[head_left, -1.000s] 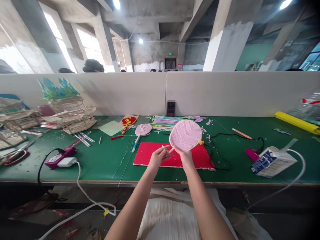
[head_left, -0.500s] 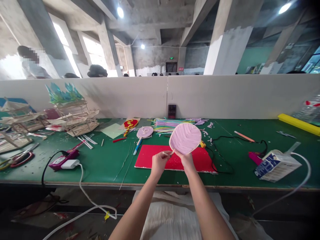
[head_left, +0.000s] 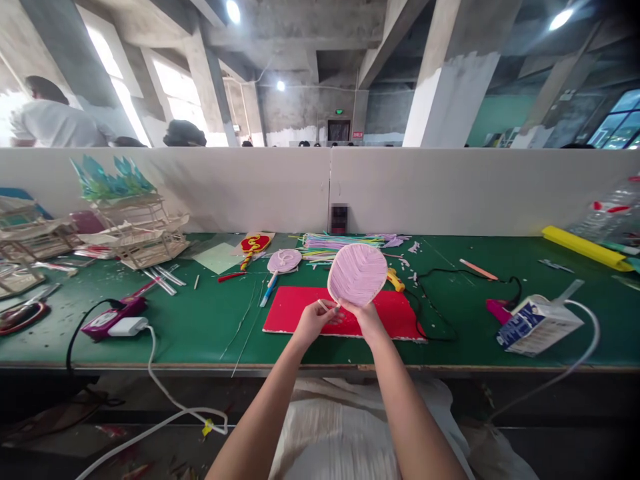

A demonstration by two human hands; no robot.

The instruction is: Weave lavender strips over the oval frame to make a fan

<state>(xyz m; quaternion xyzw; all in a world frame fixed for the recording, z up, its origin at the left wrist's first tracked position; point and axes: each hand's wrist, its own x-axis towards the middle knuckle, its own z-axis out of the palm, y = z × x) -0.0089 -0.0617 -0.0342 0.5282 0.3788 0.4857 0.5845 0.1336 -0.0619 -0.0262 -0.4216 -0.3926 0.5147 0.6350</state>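
Note:
A round lilac fan (head_left: 358, 273) with a ribbed face and a pale rim is held up over a red board (head_left: 395, 310). My right hand (head_left: 366, 318) grips it by its lower edge. Close to that edge, my left hand (head_left: 320, 320) pinches a thin pale stick (head_left: 323, 305), with some of its fingers stretched toward the fan; whether the stick joins the fan I cannot tell. Behind the board's left end lies a smaller lilac round piece (head_left: 285, 261), beside a blue-and-white pen-like tool (head_left: 269, 291). Several coloured strips (head_left: 340, 243) are bundled behind the fan.
A yellow-handled tool (head_left: 395, 280) with a black cord lies right of the fan. Further right stands a carton (head_left: 537, 327) with a white cable behind it. At left are a purple power strip (head_left: 113, 319), stick-built models (head_left: 150, 243) and scissors (head_left: 25, 317). A white partition (head_left: 250, 190) bounds the table's back.
The view has shifted slightly, moving the scene leftward. Some fingers of my left hand have stretched out beneath the fan's edge. My right hand keeps its grip on the fan.

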